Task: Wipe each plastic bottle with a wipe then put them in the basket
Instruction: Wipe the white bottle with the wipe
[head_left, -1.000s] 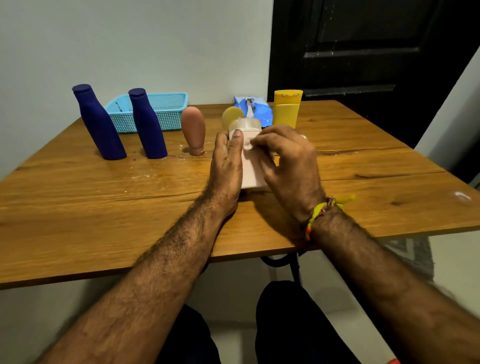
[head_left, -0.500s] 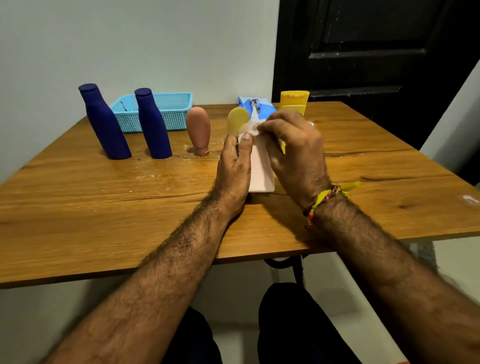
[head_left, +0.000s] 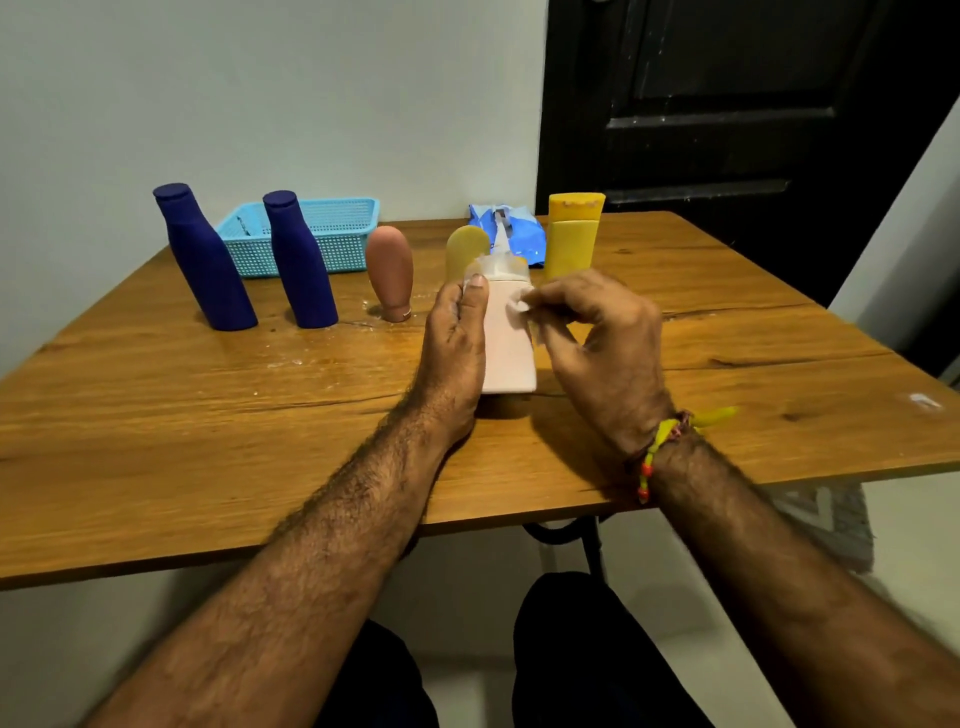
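Smooth pale pink bottle (head_left: 508, 343) in left hand's (head_left: 453, 347) curled grip, crumpled white wipe (head_left: 521, 304) pinched by right hand (head_left: 602, 343).

Left hand (head_left: 457, 343) grips a pale pink bottle (head_left: 506, 338) from its left side, thumb up near the shoulder; the bottle's base appears to sit on the wooden tabletop (head_left: 156, 415). Right hand (head_left: 602, 338) pinches a small white wipe (head_left: 519, 304) against the upper front of the bottle.

Behind, left to right: two dark blue bottles (head_left: 205, 260) (head_left: 301, 262), both leaning; a light blue perforated basket (head_left: 332, 231) behind them against the wall; a brown bottle (head_left: 390, 273) standing on its cap; a pale yellow rounded bottle (head_left: 465, 249), partly hidden; a blue wipes packet (head_left: 514, 234); a yellow bottle (head_left: 574, 236). A yellow thread band (head_left: 670, 441) circles the right wrist.
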